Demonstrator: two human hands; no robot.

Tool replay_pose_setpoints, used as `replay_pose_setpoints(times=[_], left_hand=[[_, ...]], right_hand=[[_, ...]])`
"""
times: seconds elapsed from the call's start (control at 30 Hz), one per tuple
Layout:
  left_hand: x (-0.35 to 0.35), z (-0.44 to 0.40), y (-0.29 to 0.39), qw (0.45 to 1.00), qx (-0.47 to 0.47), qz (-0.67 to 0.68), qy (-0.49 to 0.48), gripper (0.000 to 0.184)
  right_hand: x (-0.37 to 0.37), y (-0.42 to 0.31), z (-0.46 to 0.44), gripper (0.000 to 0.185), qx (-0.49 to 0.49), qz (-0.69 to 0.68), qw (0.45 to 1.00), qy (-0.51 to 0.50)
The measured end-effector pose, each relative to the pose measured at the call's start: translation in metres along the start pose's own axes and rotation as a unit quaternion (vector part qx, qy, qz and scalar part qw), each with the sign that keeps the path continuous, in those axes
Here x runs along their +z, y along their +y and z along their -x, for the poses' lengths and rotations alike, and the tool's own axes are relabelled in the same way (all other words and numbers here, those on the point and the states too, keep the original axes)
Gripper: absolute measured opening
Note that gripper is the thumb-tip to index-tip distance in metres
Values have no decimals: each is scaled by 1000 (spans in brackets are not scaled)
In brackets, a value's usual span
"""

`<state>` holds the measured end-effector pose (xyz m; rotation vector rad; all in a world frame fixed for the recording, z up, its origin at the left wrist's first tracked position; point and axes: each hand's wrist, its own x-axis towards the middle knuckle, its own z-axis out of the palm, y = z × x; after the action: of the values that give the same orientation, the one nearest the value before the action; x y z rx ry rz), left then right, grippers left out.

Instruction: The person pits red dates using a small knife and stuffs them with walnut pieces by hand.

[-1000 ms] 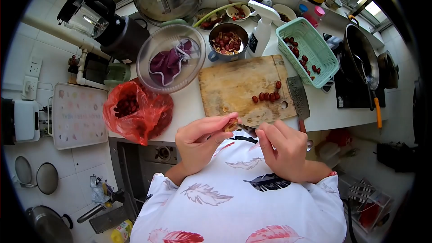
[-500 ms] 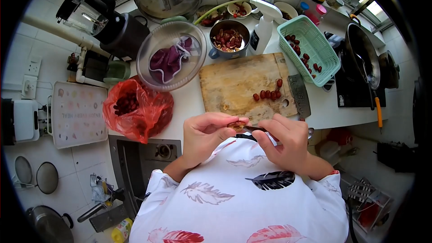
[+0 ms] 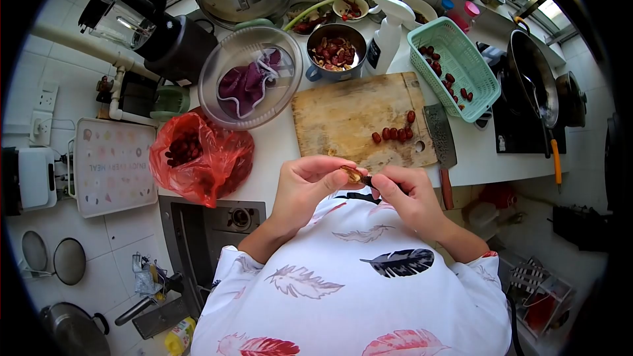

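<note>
My left hand (image 3: 304, 188) pinches a split red date (image 3: 353, 175) between thumb and fingers, its pale inside turned up. Closed round a small dark tool (image 3: 368, 181), my right hand (image 3: 410, 192) keeps the tip at the date's right end. Most of that tool is hidden by the fingers, so its exact kind is unclear. Just beyond both hands lies a wooden cutting board (image 3: 349, 115), with several whole red dates (image 3: 393, 134) near its right edge. Along that edge rests a cleaver (image 3: 440, 135), its reddish handle towards me.
A steel pot (image 3: 320, 72) holds cut dates, beside a white spray bottle (image 3: 382, 46). More dates lie in a green basket (image 3: 484, 95) and a red plastic bag (image 3: 224, 165). A plastic bowl (image 3: 206, 86) contains purple cloth. The sink (image 3: 214, 224) is front left; a wok (image 3: 521, 59) stands right.
The date has been tilted so its opened inside shows more. My right hand has shifted slightly left and down, uncovering the cleaver's handle.
</note>
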<state>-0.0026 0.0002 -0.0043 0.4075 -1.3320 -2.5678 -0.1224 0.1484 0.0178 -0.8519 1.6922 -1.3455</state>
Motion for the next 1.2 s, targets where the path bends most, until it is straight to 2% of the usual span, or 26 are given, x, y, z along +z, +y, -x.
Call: replay_pose_setpoints(times=[0.07, 0.13, 0.27, 0.33, 0.43, 0.57, 0.73, 0.83, 0.87, 0.9, 0.93, 1.0, 1.03, 1.1, 1.17, 1.2], left_hand=[[0, -1, -2, 1000, -11, 13, 1, 24], [1, -3, -3, 1000, -20, 19, 10, 24], [2, -5, -12, 999, -12, 17, 28, 23], [3, -5, -15, 999, -17, 10, 43, 21], [3, -6, -22, 998, -12, 46, 42, 20], [2, -10, -30, 997, -18, 72, 35, 20], [5, -10, -33, 992, -29, 122, 29, 23], [6, -10, -35, 985, -32, 167, 23, 23], [5, -10, -35, 985, -31, 166, 24, 23], [5, -9, -33, 993, -6, 116, 33, 24], [6, -8, -31, 997, 18, 66, 40, 24], [8, -7, -21, 997, 31, 26, 64, 23], [8, -7, -16, 995, 43, -14, 89, 23], [6, -6, -10, 993, 50, -14, 103, 23], [6, -6, -4, 990, 69, -88, 81, 22], [9, -5, -2, 993, 51, -80, 67, 21]], right_hand=[[0, 6, 0, 27, 24, -28, 999, -15], [1, 14, 0, 33, 66, -129, 988, -46], [-1, 11, -1, 33, 119, -191, 971, -84], [1, 12, -1, 32, 178, -262, 945, -89], [7, 18, -1, 32, 164, -306, 935, -81], [10, 29, 3, 30, 203, -405, 887, -95], [14, 35, 8, 31, 191, -392, 897, -71], [19, 38, 8, 30, 156, -364, 917, -46], [23, 35, 6, 26, 108, -307, 946, 14], [25, 32, 5, 22, 59, -246, 965, 75], [19, 28, 6, 22, 58, -245, 965, 75], [0, 18, 10, 17, -27, 10, 1000, 13], [-5, 14, 11, 17, -26, 9, 1000, 13], [-12, 5, 12, 21, -107, 194, 969, 108], [-12, 0, 6, 24, -126, 204, 961, 137], [-8, -2, 0, 28, -202, 200, 949, 137]])
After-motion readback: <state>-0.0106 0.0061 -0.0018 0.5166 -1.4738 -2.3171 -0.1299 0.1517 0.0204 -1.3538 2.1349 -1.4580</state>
